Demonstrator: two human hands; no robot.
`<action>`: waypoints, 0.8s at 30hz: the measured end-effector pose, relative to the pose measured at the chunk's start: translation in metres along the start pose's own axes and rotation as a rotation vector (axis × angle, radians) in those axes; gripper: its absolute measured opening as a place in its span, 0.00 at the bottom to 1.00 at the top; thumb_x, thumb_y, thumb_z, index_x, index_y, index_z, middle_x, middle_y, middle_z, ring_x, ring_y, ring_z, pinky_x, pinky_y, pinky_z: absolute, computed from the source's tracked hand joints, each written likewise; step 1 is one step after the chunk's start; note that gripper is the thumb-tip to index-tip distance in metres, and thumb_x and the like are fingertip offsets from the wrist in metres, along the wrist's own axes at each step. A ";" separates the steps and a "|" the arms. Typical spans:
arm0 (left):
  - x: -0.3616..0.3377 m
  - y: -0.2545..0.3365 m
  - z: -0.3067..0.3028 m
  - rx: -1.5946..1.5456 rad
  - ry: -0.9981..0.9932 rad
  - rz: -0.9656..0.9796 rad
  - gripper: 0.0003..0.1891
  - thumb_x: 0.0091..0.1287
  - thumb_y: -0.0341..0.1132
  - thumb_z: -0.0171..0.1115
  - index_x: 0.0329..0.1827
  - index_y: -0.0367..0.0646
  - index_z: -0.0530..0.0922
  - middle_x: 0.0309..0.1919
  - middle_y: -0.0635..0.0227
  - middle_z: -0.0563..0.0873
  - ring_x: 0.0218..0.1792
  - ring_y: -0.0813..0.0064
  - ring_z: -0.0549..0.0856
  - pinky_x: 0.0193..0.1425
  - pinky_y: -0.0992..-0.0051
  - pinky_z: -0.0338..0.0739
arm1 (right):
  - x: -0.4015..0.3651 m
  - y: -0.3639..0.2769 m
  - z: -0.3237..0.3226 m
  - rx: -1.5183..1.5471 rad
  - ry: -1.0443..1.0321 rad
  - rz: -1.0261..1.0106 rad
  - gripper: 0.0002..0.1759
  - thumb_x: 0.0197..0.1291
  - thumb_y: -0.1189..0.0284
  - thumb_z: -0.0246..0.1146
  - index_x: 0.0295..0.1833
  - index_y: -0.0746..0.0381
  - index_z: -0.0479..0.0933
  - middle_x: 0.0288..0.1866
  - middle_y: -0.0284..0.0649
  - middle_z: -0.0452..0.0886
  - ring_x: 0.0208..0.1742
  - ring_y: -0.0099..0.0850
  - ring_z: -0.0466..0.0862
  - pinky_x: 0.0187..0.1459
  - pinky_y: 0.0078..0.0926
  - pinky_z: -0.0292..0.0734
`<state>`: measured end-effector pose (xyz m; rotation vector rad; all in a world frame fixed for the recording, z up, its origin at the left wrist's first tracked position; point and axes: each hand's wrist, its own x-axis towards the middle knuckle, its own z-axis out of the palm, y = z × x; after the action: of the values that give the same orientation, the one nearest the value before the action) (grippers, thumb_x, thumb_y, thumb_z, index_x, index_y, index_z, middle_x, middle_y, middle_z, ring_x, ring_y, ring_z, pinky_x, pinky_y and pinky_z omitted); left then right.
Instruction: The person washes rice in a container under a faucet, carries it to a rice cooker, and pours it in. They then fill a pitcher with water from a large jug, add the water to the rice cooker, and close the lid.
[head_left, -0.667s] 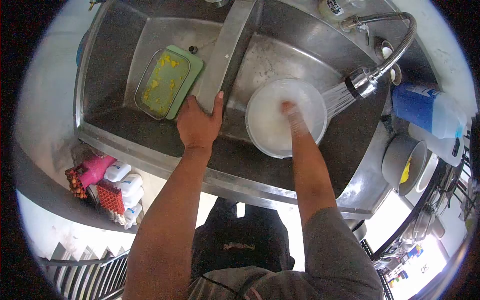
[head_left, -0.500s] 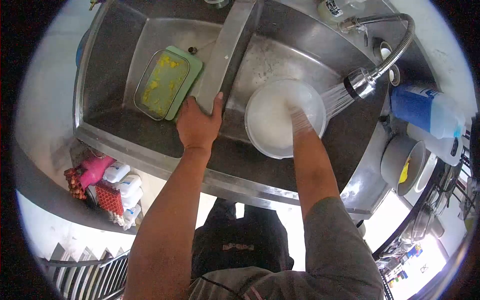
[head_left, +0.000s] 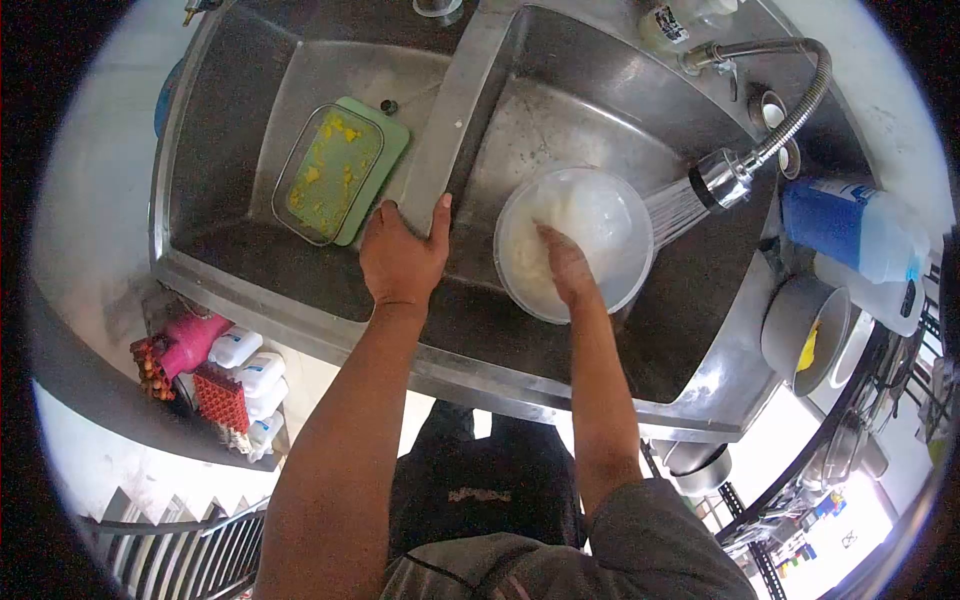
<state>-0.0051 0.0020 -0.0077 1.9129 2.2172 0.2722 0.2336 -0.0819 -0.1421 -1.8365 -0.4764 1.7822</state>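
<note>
My left hand [head_left: 405,255] rests on the steel divider [head_left: 440,150] between two sink basins, thumb apart from the fingers. My right hand [head_left: 568,262] dips into cloudy white water in a round pale bowl [head_left: 640,262] in the right basin; its fingertips are hidden by the water, so what they hold, if anything, does not show. From the right, a spray head [head_left: 722,180] sends water into the bowl. In the left basin a green tray [head_left: 395,140] lies beneath a wire-rimmed strainer [head_left: 290,165] with yellow bits in it.
A blue liquid jug [head_left: 835,220] and a grey pot [head_left: 800,325] with something yellow in it stand right of the sink. Behind the basin, a flexible hose [head_left: 805,100] arches over the corner. White containers [head_left: 262,375] and a pink item [head_left: 192,340] sit below at the left.
My right hand has moved left within the bowl and shows more above the water. My left hand has stayed on the divider. The view has shifted slightly.
</note>
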 end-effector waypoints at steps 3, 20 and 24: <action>0.000 0.005 -0.007 0.012 -0.062 -0.033 0.40 0.68 0.68 0.57 0.46 0.27 0.78 0.40 0.41 0.84 0.44 0.42 0.86 0.49 0.54 0.82 | -0.043 -0.041 0.029 0.675 0.039 -0.005 0.42 0.74 0.40 0.47 0.84 0.53 0.53 0.86 0.46 0.52 0.86 0.46 0.48 0.79 0.59 0.46; -0.004 0.006 -0.007 -0.016 0.006 -0.013 0.37 0.67 0.67 0.58 0.41 0.31 0.79 0.34 0.43 0.85 0.38 0.43 0.87 0.44 0.52 0.82 | 0.044 0.021 -0.005 -0.059 0.489 -0.528 0.18 0.76 0.70 0.48 0.64 0.66 0.71 0.62 0.51 0.74 0.64 0.37 0.74 0.64 0.43 0.75; -0.004 0.004 -0.009 0.009 -0.009 -0.009 0.38 0.67 0.68 0.58 0.40 0.31 0.79 0.34 0.43 0.85 0.38 0.44 0.87 0.44 0.53 0.82 | 0.066 0.041 -0.006 -0.215 0.584 -0.553 0.16 0.77 0.80 0.48 0.66 0.74 0.67 0.58 0.52 0.77 0.59 0.38 0.78 0.61 0.33 0.81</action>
<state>-0.0031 -0.0016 0.0020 1.9045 2.2238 0.2522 0.2393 -0.0762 -0.2198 -1.9980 -0.8537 0.8122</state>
